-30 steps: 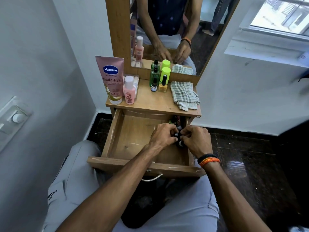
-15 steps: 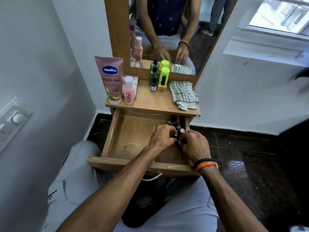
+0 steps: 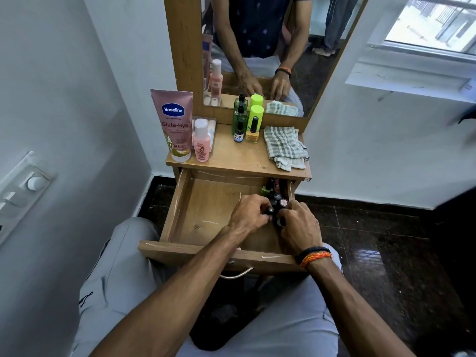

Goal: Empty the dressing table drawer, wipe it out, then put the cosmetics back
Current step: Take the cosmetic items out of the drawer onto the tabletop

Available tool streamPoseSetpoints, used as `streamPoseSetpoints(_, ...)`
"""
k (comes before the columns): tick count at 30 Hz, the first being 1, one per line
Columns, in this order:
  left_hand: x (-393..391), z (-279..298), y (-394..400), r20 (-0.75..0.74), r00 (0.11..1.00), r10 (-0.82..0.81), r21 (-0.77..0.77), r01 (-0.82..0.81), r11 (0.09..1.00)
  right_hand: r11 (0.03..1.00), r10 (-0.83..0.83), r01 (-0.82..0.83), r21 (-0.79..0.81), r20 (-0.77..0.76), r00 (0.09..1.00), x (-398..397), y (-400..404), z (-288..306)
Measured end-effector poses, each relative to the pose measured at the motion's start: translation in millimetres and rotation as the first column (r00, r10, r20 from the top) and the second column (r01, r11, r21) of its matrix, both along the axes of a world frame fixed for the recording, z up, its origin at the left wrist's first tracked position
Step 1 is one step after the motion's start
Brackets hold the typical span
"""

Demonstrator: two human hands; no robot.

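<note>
The wooden drawer (image 3: 206, 210) is pulled open over my lap. Several small dark cosmetic bottles (image 3: 277, 195) stand packed along its right side. My left hand (image 3: 248, 213) and my right hand (image 3: 300, 224) are both inside the drawer at that cluster, fingers curled round small dark bottles. On the table top (image 3: 239, 157) stand a pink Vaseline tube (image 3: 173, 124), a small pink bottle (image 3: 201, 141), a green bottle (image 3: 239, 117), a lime tube (image 3: 255, 115), a yellow nail polish (image 3: 253, 132) and a checked cloth (image 3: 284, 146).
A wood-framed mirror (image 3: 185, 55) rises behind the table top. White walls close in on both sides, with a switch panel (image 3: 24, 186) on the left. Dark tiled floor (image 3: 381, 240) lies to the right, and a window (image 3: 432, 29) is at upper right.
Both hands stay at the bottle cluster on the drawer's right side, with only small shifts of the fingers. The items on the table top have not moved.
</note>
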State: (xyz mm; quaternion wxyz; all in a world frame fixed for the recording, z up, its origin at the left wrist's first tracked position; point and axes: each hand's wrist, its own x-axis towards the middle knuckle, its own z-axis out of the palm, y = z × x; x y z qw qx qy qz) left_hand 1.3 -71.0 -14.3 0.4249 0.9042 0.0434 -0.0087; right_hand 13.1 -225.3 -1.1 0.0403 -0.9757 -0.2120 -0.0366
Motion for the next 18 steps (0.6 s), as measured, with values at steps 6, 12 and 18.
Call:
streamPoseSetpoints(6,-7.1,7.0,12.3,0.043,0.998,0.039,0.001,-0.039,0.999,1.0,0.002,-0.002,0.015,-0.02,1.0,-7.1,-3.0,12.7)
streamPoseSetpoints(12,-12.0,29.8,31.5,0.179,0.978,0.106,-0.025,-0.103,0.994,0.959,0.004,-0.005,0.285,0.004,1.0,-3.5,5.8,40.8)
streamPoseSetpoints(18,6.2,63.5,52.6,0.323,0.923,0.207,-0.072,-0.194,0.978,0.853,0.009,-0.051,0.519,0.084,0.996,35.1,33.1,81.6)
